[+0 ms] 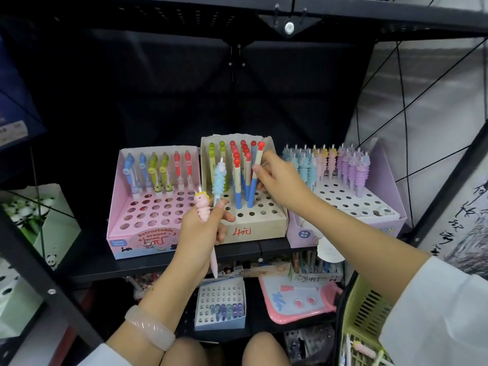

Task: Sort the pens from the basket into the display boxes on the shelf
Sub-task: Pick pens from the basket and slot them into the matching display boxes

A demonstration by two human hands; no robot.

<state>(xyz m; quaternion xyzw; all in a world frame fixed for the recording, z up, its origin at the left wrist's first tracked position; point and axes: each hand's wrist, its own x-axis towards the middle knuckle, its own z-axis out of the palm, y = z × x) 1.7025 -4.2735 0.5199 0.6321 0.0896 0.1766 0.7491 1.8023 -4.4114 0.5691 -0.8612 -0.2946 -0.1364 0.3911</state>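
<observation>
My right hand (274, 178) pinches a red-topped pen (257, 165) over the middle box (260, 223); left hand (203, 233) grips two unicorn pens (211, 196) (loosely bundled). Risk: one slips.

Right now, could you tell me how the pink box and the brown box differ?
The pink box holds blue, green and red pens in its back rows only; the brown box holds green and red-topped ones, with the right hand placing another. Both have empty front holes and handwritten red prices.

head view | faces forward-down | close on shelf (163, 262) (single view)
</observation>
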